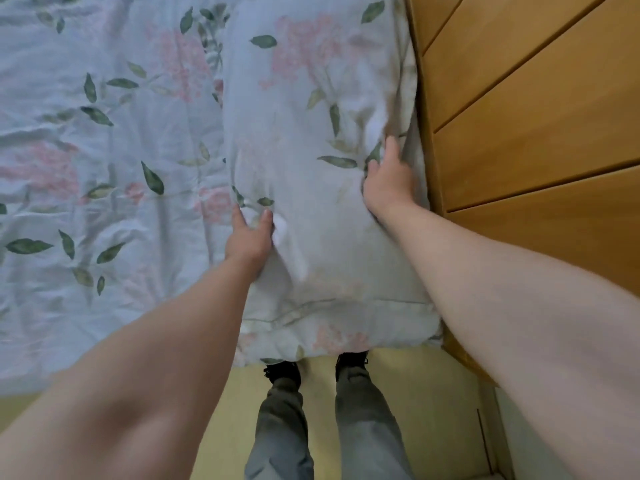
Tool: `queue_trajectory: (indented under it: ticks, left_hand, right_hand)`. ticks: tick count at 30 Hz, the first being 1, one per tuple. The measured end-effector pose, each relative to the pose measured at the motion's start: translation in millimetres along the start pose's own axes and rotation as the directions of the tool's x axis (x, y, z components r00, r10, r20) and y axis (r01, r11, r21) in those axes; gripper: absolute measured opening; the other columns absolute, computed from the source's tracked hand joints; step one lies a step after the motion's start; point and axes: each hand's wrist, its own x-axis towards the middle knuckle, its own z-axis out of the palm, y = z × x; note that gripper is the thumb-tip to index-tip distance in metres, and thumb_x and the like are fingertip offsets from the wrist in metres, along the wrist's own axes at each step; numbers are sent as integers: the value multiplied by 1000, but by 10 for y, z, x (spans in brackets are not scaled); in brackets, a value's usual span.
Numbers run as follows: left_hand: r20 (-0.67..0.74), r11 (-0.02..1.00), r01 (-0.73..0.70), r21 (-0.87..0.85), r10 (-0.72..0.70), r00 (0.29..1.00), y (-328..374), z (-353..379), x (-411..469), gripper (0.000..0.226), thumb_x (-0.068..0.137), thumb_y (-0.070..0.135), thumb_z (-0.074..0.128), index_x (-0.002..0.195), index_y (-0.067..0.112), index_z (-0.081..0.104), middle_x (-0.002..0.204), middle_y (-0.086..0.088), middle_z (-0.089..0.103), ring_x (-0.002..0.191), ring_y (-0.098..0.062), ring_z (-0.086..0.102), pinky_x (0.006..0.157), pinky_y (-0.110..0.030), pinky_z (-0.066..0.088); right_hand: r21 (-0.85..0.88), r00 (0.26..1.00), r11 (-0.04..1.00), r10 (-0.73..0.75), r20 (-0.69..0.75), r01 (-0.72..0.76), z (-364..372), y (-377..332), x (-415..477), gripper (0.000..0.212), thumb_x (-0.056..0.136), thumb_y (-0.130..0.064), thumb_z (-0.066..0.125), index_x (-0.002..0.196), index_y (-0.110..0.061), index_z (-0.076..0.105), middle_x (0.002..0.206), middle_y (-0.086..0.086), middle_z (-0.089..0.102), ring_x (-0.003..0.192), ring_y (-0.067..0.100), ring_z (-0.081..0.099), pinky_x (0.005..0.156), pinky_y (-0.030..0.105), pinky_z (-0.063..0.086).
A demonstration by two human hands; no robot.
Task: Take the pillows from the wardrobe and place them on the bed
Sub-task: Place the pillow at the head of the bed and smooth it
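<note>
A pale blue pillow [311, 140] printed with pink flowers and green leaves lies on the bed [86, 150], along its right side next to the wooden headboard. The bed cover carries the same print. My left hand [249, 237] grips the pillow's left edge, fingers sunk into the fabric. On the pillow's right edge my right hand [388, 178] pinches a fold of the cover. The pillow's near end overhangs the bed's front edge slightly.
A wooden slatted headboard [536, 116] stands tight against the pillow's right side. Below the bed edge is a yellowish floor [415, 393], where my legs and dark shoes stand. A pale panel shows at the bottom right corner.
</note>
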Motion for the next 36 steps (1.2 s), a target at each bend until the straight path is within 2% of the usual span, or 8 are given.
queue_trajectory:
  ticks: [5,9,14,18,22,30,34,36]
  left_hand:
    - [-7,993,-114,14,114,993,182,173,-459,79,91,64,51,157,31,21,147,-16,50,134,-37,47,105,-40,39]
    - [36,976,-44,213,37,999,-23,335,-614,80,92,52,58,157,39,13,141,-25,40,122,-43,51,102,-45,42]
    - [-184,981,187,44,-176,967,-279,95,-470,60,91,14,59,148,20,42,140,-15,56,125,-37,55,100,-41,50]
    - [50,947,316,54,-319,946,-459,8,-485,84,72,12,72,149,11,36,142,-16,51,129,-37,51,105,-45,47]
    - [411,946,266,186,-321,853,-542,94,-703,55,77,9,76,125,8,49,123,-9,57,113,-28,55,96,-36,48]
    - [335,759,28,651,-320,886,-652,133,-821,37,92,21,52,124,1,56,121,-15,60,108,-30,62,79,-33,50]
    - [-5,866,207,455,-230,973,-347,81,-571,62,79,17,61,137,8,40,135,-14,47,123,-36,53,99,-45,48]
    - [-206,955,-75,288,138,969,17,95,-480,59,84,22,61,139,10,40,139,-13,45,127,-35,50,106,-46,43]
  right_hand:
    - [-393,977,919,-54,-204,-31,-473,200,-70,46,101,-34,39,146,-30,30,128,16,46,104,38,52,79,43,40]
    - [-796,995,605,-85,-52,10,-315,635,-200,74,93,-37,49,156,-27,12,151,18,28,127,37,36,98,48,33]
    - [-653,913,739,365,181,-167,-74,1181,-538,86,96,-17,34,149,-39,-30,153,26,24,118,43,51,95,51,46]
    - [-639,890,735,423,168,-229,-17,1207,-728,103,93,-18,49,145,-36,-38,146,29,31,105,41,58,88,48,50]
    - [-668,882,709,441,168,-228,-60,1278,-962,108,92,-22,59,148,-39,-32,135,26,41,84,34,57,76,44,48]
    - [-857,814,514,512,273,-35,-276,1349,-982,75,96,-13,46,159,-11,6,148,24,41,125,39,51,100,46,45]
    - [-806,947,591,276,167,-30,-314,819,-807,33,94,-11,48,124,-8,60,138,18,48,116,35,57,83,39,49]
    - [-725,1000,688,-29,7,26,-273,479,-630,30,95,-18,45,122,-14,57,135,14,47,119,34,50,87,40,43]
